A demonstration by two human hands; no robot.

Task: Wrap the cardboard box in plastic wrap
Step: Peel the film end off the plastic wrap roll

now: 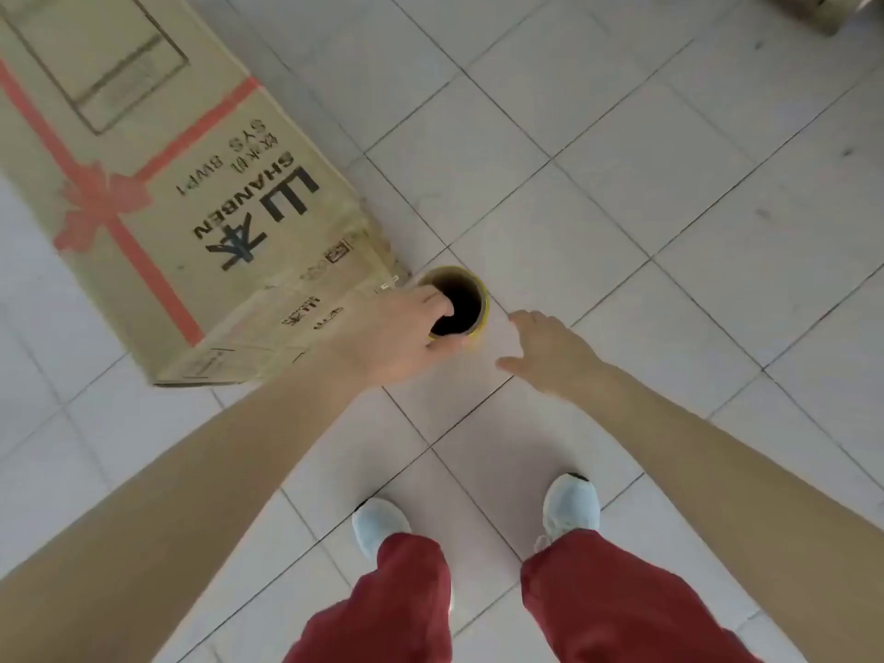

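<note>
Box [158, 184], one; roll [471, 299], one, in left hand [397, 337] grip; right hand [550, 351] spread, empty.

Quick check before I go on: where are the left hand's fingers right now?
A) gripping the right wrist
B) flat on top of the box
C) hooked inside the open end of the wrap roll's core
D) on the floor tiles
C: the left hand has its fingers curled into the dark hollow of the wrap roll, which stands by the corner of the cardboard box.
</note>
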